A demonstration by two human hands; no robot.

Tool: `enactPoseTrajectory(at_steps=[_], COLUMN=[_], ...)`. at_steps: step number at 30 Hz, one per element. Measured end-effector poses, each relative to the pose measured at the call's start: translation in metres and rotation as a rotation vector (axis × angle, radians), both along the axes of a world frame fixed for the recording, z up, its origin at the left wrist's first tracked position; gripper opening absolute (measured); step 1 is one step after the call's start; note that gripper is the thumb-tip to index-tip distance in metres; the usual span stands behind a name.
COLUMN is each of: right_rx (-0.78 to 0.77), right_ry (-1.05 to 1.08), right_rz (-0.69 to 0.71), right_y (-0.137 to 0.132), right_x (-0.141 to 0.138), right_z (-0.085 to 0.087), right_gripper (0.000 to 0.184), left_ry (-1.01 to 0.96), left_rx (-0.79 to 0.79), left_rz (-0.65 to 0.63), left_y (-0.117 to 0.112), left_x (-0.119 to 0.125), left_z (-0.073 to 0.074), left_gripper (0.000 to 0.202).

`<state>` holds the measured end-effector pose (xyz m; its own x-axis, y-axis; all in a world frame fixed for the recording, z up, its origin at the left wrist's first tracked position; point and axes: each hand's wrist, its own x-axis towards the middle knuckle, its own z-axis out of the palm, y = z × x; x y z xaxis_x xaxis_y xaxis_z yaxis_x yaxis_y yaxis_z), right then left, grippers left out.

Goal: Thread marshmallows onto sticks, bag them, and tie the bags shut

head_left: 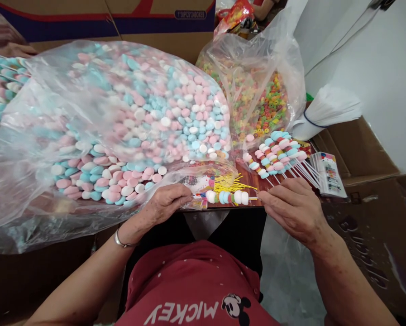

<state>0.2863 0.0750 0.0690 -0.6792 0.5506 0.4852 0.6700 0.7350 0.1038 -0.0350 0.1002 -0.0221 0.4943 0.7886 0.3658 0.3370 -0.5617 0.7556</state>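
Note:
Level across the table's front edge lies a marshmallow skewer (228, 198), with white and blue marshmallows and thin coloured rings between them on a white stick. My right hand (293, 206) pinches the stick at its right end. At the other end my left hand (169, 201) is closed, its fingertips on a small printed plastic bag (200, 203); how far the bag covers the skewer I cannot tell. Just behind are yellow twist ties (235, 183). Beyond my right hand lies a pile of finished marshmallow skewers (277, 151), sticks pointing toward me.
A large clear bag of pink, blue and white marshmallows (138, 113) fills the left. Behind right stands a bag of coloured rings (260, 99). White sticks (333, 106) fill a container. Printed bags (328, 174) and cardboard boxes (365, 217) are at right. Another person's hand (16, 49) shows far left.

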Motion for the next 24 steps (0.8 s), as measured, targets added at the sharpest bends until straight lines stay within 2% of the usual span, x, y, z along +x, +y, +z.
enactPoseTrajectory(at_steps=[5,11,14,18,20,24], right_rx=[-0.017,-0.138,-0.151,-0.172,-0.147,-0.095], right_ry=[0.017,0.114,0.131,0.172,0.213,0.209], right_rz=[0.031,-0.083,-0.135,-0.187,-0.24,-0.311], right_y=[0.002,0.004,0.003,0.004,0.008,0.021], right_x=[-0.001,-0.003,-0.006,0.0,0.006,0.015], right_z=[-0.001,-0.01,-0.012,-0.014,-0.025,-0.062], right_gripper=[0.011,0.014,0.017,0.019,0.019,0.019], left_ry=[0.032,0.115,0.113,0.077,0.053,0.008], left_rx=[0.057,0.076,0.029,-0.07,-0.11,-0.169], left_rz=[-0.047,-0.049,-0.061,0.001,0.041,0.093], left_y=[0.001,-0.002,-0.003,-0.004,-0.004,-0.008], left_x=[0.003,0.002,0.001,0.0,-0.001,0.0], left_z=[0.001,0.006,0.007,0.004,0.002,0.002], left_gripper=[0.017,0.018,0.018,0.016,0.015,0.017])
